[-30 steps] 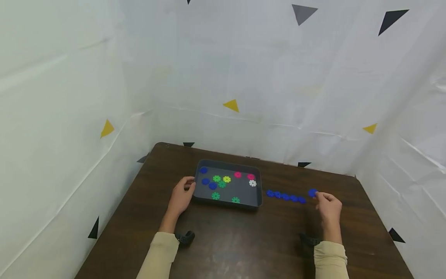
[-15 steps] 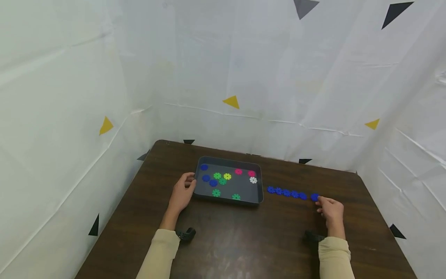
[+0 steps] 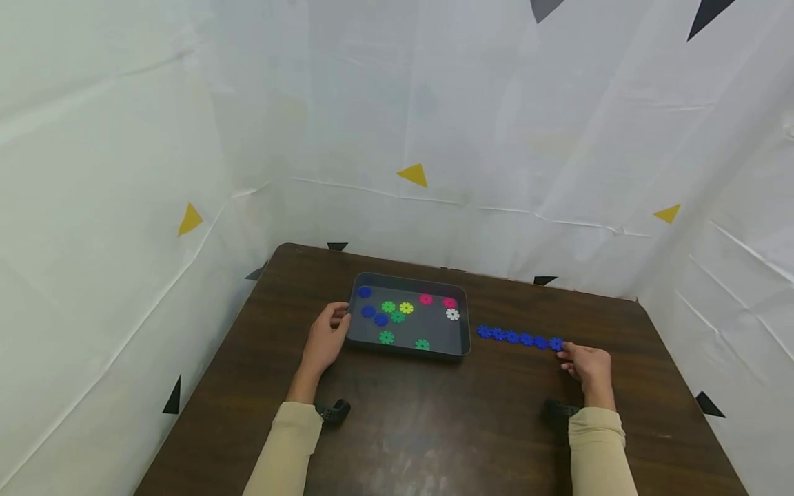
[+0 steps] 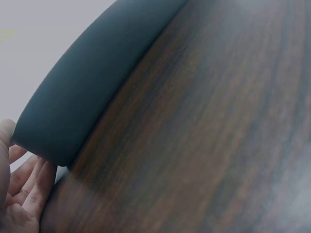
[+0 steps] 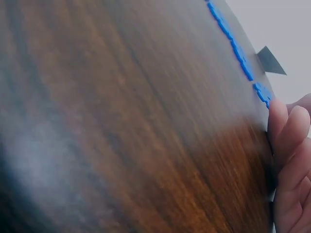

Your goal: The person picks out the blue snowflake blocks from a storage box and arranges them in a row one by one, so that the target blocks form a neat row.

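My right hand (image 3: 589,365) pinches a blue notched plastic disc (image 3: 555,344) at the right end of a row of several blue discs (image 3: 511,337) on the table. In the right wrist view, the fingertips (image 5: 278,116) meet the near end of that row, and the held disc (image 5: 262,93) lies low against the tabletop. My left hand (image 3: 324,341) grips the left side of a dark grey tray (image 3: 443,337). Fingers lie against the tray's wall (image 4: 73,97) in the left wrist view.
Inside the tray lie loose notched discs: several green (image 3: 387,337), blue ones (image 3: 369,311), two pink (image 3: 426,300), one yellow (image 3: 406,308) and one white (image 3: 452,314). The brown wooden table (image 3: 434,427) ends at a white sheet (image 3: 347,124) behind and on both sides.
My right hand has lowered the blue disc and slid it left, closing the gap to the row's end. The left hand stays at the tray. The head view has tilted slightly down.
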The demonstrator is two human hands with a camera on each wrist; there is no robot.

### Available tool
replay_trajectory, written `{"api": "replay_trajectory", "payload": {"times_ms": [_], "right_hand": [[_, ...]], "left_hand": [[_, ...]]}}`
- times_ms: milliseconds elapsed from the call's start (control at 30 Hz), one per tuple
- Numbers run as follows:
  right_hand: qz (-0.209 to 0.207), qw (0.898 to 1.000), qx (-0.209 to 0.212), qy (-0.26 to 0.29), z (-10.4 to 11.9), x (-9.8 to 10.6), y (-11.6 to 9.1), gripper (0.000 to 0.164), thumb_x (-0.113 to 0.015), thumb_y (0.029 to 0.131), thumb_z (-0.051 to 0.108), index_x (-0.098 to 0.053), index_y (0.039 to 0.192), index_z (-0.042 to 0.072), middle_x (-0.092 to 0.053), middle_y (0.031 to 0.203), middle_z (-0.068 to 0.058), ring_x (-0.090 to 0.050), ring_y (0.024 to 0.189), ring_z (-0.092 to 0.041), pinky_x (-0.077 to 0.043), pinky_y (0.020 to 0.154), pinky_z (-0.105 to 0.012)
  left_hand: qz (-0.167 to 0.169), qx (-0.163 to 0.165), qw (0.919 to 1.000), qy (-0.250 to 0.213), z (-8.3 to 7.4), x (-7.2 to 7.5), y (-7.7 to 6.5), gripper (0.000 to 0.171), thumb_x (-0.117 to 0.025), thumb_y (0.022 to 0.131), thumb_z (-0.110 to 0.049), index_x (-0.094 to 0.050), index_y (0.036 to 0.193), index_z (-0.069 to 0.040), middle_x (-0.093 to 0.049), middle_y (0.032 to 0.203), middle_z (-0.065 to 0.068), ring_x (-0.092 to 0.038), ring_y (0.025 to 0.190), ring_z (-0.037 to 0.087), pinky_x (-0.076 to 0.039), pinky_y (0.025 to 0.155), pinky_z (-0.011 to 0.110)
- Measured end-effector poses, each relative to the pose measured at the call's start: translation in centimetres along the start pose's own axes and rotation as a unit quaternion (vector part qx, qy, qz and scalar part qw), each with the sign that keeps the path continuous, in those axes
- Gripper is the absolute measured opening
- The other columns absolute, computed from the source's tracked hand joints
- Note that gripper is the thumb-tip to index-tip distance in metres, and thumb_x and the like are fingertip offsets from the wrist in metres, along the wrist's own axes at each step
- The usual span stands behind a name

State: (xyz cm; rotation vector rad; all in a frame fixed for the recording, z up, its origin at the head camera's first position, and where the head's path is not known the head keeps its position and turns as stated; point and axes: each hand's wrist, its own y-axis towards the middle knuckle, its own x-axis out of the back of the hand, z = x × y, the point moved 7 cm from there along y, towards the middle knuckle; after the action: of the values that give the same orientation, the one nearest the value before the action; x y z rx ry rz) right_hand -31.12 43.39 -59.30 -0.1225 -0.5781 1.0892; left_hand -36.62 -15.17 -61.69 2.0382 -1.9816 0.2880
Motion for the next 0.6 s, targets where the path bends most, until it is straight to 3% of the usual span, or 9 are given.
{"api": "replay_trajectory", "payload": {"times_ms": [267, 600], "right_hand": [[0.0, 1.0, -0.014, -0.013, -0.2, 0.18, 0.12, 0.04, -0.063, 0.107, 0.021, -0.069, 0.124, -0.014, -0.073, 0.063, 0.011, -0.066, 0.053, -0.004, -0.055, 0.052, -0.021], [-0.02, 0.999, -0.002, -0.039, -0.1, 0.02, 0.17, 0.036, -0.063, 0.106, 0.021, -0.077, 0.11, -0.012, -0.072, 0.06, 0.011, -0.065, 0.051, -0.006, -0.053, 0.05, -0.023]], "left_hand": [[0.006, 0.012, 0.9999, -0.006, 0.15, -0.11, -0.08, 0.04, -0.059, 0.113, -0.03, -0.058, 0.149, -0.013, -0.065, 0.141, 0.011, -0.066, 0.129, 0.03, -0.055, 0.107, 0.056], [0.01, 0.014, 0.9998, -0.004, 0.13, 0.11, -0.01, 0.041, -0.059, 0.113, -0.034, -0.059, 0.149, -0.014, -0.066, 0.141, 0.011, -0.066, 0.129, 0.03, -0.055, 0.108, 0.056]]}}
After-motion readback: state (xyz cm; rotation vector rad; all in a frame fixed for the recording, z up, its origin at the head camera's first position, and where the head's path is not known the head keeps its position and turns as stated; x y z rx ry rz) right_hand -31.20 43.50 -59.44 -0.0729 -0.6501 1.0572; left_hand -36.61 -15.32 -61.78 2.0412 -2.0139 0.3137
